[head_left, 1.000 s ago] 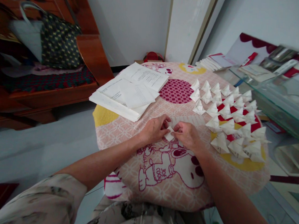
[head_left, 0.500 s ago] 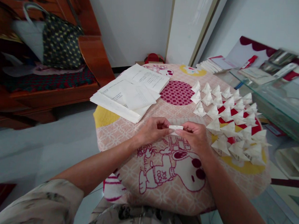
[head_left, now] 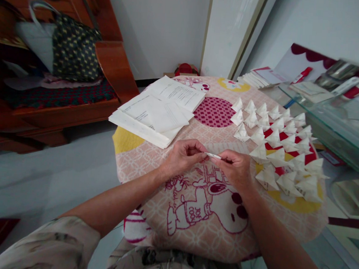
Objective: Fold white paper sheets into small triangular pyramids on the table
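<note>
Between my hands is a small folded piece of white paper (head_left: pixel 213 155), seen nearly edge-on as a thin strip. My left hand (head_left: pixel 186 155) pinches its left end, and my right hand (head_left: pixel 234 167) grips the right end between thumb and fingers. Both hands hover over the middle of a pink patterned cloth (head_left: pixel 157 198) with a cartoon dog on it. Right of my right hand stand rows of folded paper pieces (head_left: pixel 277 158), pointed and whitish. Beyond my left hand lies a stack of printed paper sheets (head_left: pixel 156 108).
A glass shelf (head_left: pixel 326 119) borders the cloth on the right, with metal bowls (head_left: pixel 343 70), a red marker (head_left: pixel 302 75) and papers on it. To the left is a wooden bench (head_left: pixel 77 116) carrying a dark patterned bag (head_left: pixel 75 49).
The folded paper has tilted from showing a wider face to a thin edge, its right end lower. My hands stay close to the same spot, both still holding it.
</note>
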### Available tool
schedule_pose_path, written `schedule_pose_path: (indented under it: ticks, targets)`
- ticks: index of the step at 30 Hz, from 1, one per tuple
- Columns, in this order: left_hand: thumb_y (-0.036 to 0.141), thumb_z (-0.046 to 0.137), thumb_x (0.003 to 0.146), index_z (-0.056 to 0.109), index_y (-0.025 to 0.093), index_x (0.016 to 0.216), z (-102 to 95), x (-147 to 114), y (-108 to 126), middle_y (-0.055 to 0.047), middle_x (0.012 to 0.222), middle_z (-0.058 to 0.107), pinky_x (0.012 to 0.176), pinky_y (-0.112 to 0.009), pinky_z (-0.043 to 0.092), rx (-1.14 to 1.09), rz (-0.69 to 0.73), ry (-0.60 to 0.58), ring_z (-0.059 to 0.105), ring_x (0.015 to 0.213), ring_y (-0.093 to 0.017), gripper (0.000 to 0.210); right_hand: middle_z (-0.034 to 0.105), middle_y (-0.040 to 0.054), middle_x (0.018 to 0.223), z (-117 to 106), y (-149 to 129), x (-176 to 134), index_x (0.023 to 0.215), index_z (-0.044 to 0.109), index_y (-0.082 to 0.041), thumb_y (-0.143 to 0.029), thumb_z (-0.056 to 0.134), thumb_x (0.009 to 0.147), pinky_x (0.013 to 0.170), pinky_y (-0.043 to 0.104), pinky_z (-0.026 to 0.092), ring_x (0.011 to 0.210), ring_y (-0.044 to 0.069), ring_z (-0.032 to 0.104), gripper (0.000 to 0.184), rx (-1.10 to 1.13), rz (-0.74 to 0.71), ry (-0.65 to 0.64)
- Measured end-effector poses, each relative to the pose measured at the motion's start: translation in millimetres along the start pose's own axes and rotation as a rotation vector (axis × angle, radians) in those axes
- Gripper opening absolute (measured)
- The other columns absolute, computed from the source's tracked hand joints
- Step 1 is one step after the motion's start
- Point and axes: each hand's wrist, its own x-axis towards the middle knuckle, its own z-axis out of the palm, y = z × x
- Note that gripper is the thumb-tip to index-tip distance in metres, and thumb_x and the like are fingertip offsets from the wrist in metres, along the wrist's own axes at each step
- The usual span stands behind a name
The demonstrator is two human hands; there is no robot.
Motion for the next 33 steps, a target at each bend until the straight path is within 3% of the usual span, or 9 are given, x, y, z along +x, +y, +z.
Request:
schedule_pose_path:
  ticks: [8,13,18,23,33]
  targets:
    - [0.024,0.069,0.081,0.067,0.011,0.081,-0.1,0.8,4.1,-0.004,0.072,0.071,0.060,-0.020,0.053,0.081,-0.006,0.025,0.066,0.063,-0.010,0.013,0.049,-0.0046,0.047,2.1,4.2,0.8,0.059,0.061,-0.018,-0.033,0.071,0.077,0.043,0.023,0.028,0.043,0.008,0.039,0.026,0.067,0.079,-0.036]
    - [0.026,0.069,0.081,0.064,0.011,0.083,-5.8,4.2,6.6,-0.005,0.068,0.071,0.056,-0.020,0.052,-0.019,-0.153,-0.111,0.064,0.057,-0.010,0.017,0.048,-0.0051,0.041,-0.9,6.1,2.0,0.058,0.061,-0.019,-0.042,0.072,0.077,0.039,0.023,0.026,0.037,0.008,0.037,0.032,0.249,0.262,-0.151]
    - [0.035,0.071,0.082,0.063,0.012,0.084,-7.1,5.6,5.0,0.001,0.058,0.062,0.042,-0.016,0.037,0.003,-0.196,-0.162,0.051,0.044,-0.005,0.023,0.047,-0.0059,0.039,-1.2,6.3,2.5,0.056,0.056,-0.019,-0.042,0.074,0.076,0.038,0.021,0.025,0.035,0.007,0.036,0.036,0.314,0.314,-0.191]
    - [0.044,0.074,0.080,0.061,0.014,0.075,-7.0,6.1,0.3,0.005,0.051,0.052,0.040,-0.015,0.025,0.011,-0.165,-0.226,0.038,0.041,-0.002,0.033,0.047,-0.0061,0.039,1.3,2.7,1.9,0.058,0.058,-0.018,-0.041,0.072,0.076,0.037,0.020,0.023,0.035,0.006,0.036,0.033,0.399,0.356,-0.268]
    - [0.050,0.074,0.079,0.060,0.014,0.075,-3.7,8.4,-0.2,0.005,0.051,0.051,0.040,-0.017,0.024,0.042,-0.180,-0.166,0.039,0.041,-0.004,0.038,0.049,-0.0067,0.040,8.1,10.4,1.5,0.062,0.053,-0.020,-0.043,0.070,0.081,0.036,0.020,0.028,0.034,0.007,0.037,0.035,0.537,0.366,-0.251]
